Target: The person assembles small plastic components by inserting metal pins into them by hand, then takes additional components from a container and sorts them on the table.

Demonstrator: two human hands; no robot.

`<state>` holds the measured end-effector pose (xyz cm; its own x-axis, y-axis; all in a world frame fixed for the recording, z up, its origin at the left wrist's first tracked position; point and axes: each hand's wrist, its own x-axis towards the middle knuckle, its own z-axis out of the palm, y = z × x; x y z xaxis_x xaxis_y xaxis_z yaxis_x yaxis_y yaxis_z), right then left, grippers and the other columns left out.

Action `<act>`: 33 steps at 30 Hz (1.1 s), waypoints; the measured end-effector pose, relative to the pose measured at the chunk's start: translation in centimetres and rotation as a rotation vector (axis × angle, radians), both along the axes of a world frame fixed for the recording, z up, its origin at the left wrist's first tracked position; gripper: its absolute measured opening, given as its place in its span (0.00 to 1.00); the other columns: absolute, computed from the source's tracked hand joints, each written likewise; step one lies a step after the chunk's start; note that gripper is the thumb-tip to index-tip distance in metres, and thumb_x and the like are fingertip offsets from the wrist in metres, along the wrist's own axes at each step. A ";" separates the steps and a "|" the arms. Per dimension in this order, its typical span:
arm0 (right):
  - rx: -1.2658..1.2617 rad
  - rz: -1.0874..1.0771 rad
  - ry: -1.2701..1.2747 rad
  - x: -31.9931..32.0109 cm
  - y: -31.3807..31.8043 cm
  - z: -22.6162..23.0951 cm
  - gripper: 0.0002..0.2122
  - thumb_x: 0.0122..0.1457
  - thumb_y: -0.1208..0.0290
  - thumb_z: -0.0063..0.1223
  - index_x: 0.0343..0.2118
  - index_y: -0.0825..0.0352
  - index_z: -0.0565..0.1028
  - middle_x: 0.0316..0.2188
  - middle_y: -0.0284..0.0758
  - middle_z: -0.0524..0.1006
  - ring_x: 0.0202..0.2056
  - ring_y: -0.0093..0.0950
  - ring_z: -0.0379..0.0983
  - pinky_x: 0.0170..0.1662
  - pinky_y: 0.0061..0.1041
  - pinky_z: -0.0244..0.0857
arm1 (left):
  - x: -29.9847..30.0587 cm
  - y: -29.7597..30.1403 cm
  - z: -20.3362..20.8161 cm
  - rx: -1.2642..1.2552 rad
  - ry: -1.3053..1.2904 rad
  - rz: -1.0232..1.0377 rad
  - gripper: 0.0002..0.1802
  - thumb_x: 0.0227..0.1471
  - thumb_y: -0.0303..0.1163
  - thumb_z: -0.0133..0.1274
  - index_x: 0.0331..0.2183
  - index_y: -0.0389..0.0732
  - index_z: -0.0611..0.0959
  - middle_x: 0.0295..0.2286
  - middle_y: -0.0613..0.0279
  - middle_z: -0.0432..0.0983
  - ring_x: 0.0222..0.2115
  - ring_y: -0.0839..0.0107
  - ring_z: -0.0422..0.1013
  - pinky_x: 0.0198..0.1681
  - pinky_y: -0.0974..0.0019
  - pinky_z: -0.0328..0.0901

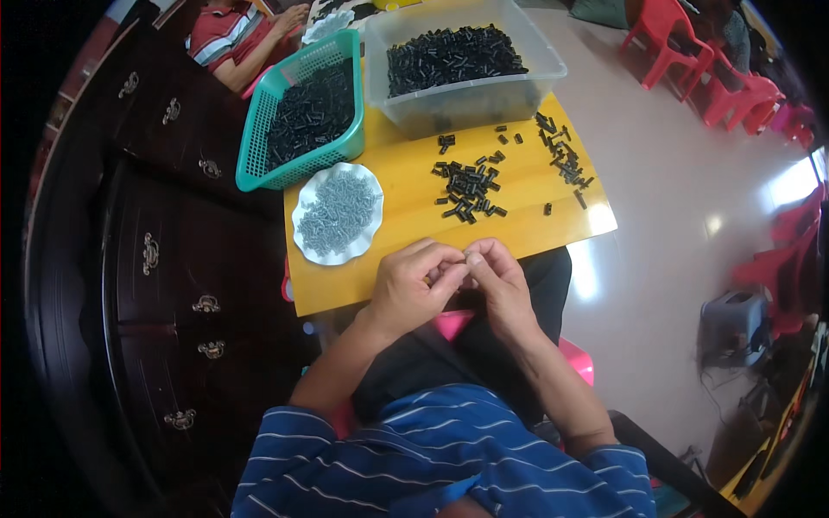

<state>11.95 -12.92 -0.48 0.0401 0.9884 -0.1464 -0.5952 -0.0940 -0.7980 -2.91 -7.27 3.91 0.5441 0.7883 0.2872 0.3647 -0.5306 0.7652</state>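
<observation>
My left hand and my right hand meet fingertip to fingertip just over the near edge of the yellow table. Both are closed in a pinch around something small and dark, mostly hidden by the fingers. Beyond them lies a loose pile of small black plastic pieces. To the left, a white scalloped plate holds many small silvery metal parts, screw- or pin-like. More black pieces lie along the table's right edge.
A green plastic basket and a clear plastic bin, both filled with black pieces, stand at the back. Dark wooden drawers flank the left. Another person sits at the far left. Red chairs stand on the right.
</observation>
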 end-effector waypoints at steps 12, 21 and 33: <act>-0.072 -0.057 0.195 0.7 0.5 -1.2 0.06 0.67 0.66 0.52 0.39 0.61 0.71 0.31 0.26 0.72 0.29 0.17 0.70 0.36 0.18 0.65 | 1.1 9.1 -1.9 0.215 0.172 0.160 0.08 0.50 0.25 0.61 0.35 0.35 0.84 0.29 0.56 0.81 0.23 0.69 0.76 0.29 0.68 0.69; -0.117 -0.056 0.253 0.8 0.6 -0.9 0.04 0.67 0.71 0.50 0.39 0.64 0.71 0.28 0.27 0.72 0.29 0.17 0.69 0.36 0.18 0.66 | 1.4 14.8 -5.5 0.412 0.360 0.142 0.07 0.49 0.27 0.60 0.34 0.39 0.85 0.31 0.55 0.81 0.30 0.56 0.77 0.34 0.59 0.70; -0.160 -0.022 0.236 0.9 0.5 -1.0 0.04 0.67 0.71 0.51 0.39 0.64 0.72 0.29 0.26 0.72 0.29 0.16 0.69 0.36 0.17 0.66 | 0.5 13.0 -4.1 0.362 0.486 0.132 0.05 0.48 0.26 0.59 0.31 0.38 0.84 0.26 0.55 0.80 0.26 0.62 0.78 0.31 0.62 0.71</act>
